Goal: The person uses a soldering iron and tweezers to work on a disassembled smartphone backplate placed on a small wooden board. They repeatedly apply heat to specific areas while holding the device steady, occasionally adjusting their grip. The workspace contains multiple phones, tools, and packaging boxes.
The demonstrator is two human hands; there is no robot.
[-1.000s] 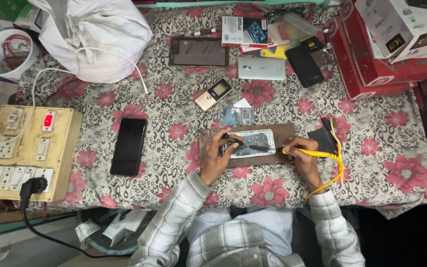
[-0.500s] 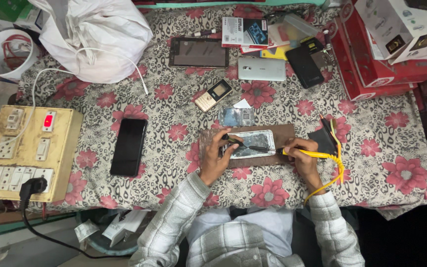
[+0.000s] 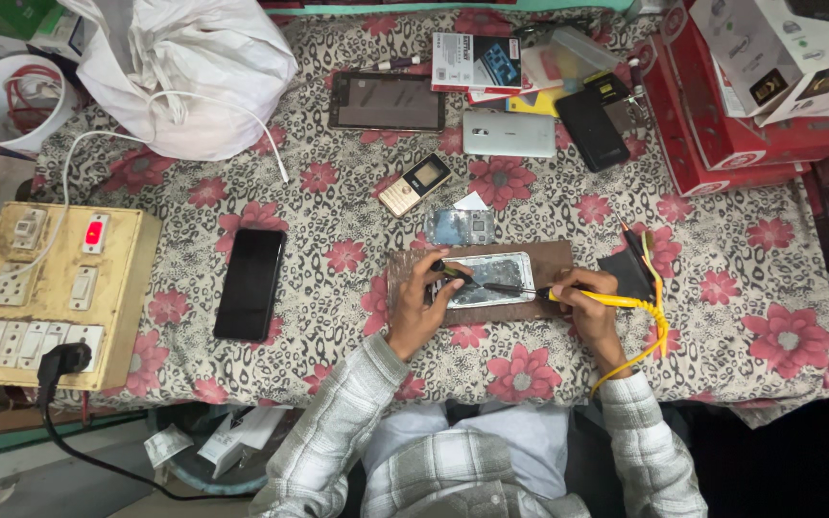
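Opened phone (image 3: 491,278), scuffed silvery back up, lies on a flat brown board (image 3: 554,257) on the floral-cloth tabletop (image 3: 338,221). Left hand (image 3: 421,312) pins the phone's left end, grip closed on a small dark tool (image 3: 453,271), too tiny to make out. Right hand (image 3: 582,293) grip clamped on a yellow-handled iron (image 3: 587,298); its thin dark tip touches the phone. Glossy black phone (image 3: 251,283) lies well apart to the left.

The left hand (image 3: 421,312) covers the near end of the opened phone (image 3: 491,278), whose innards are too small to tell. The soldering iron's tip (image 3: 472,284) blurs there. The white bucket (image 3: 4,104) and the red boxes (image 3: 741,115) are cut by the edges.
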